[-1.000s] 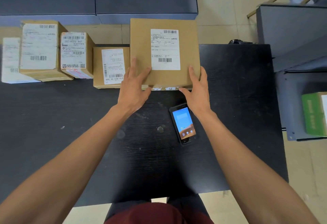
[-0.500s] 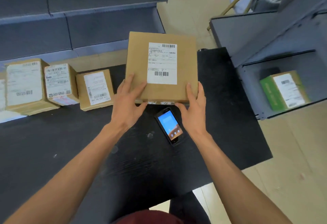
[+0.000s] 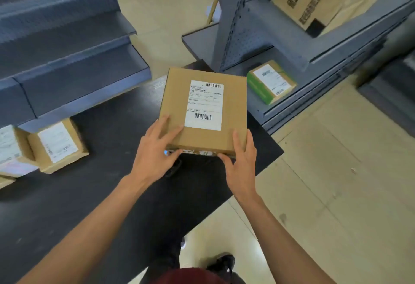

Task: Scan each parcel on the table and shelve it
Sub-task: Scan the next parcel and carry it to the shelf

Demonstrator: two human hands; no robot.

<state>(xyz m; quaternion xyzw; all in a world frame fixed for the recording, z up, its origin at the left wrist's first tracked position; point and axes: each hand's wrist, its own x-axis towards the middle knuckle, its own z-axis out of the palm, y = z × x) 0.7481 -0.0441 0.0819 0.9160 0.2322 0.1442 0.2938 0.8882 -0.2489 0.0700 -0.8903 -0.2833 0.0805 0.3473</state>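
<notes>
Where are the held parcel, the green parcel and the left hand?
held parcel [image 3: 177, 108]: head view, bare cardboard left of its label.
green parcel [image 3: 258, 88]: head view, green side, on the grey shelf.
left hand [image 3: 155, 151]: head view, back of the hand.

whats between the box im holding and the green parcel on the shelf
Nothing stands between them in the head view. The held box overlaps the black table's corner, and just past its right edge comes the bare grey shelf board that the green parcel sits on.

Two bare forearms with no sleeves, watch or rings. Left hand [image 3: 155, 153] and right hand [image 3: 241, 162] ungloved. Below — a dark red garment [image 3: 190, 276], dark trousers [image 3: 170, 259], a black shoe [image 3: 221, 261].
</notes>
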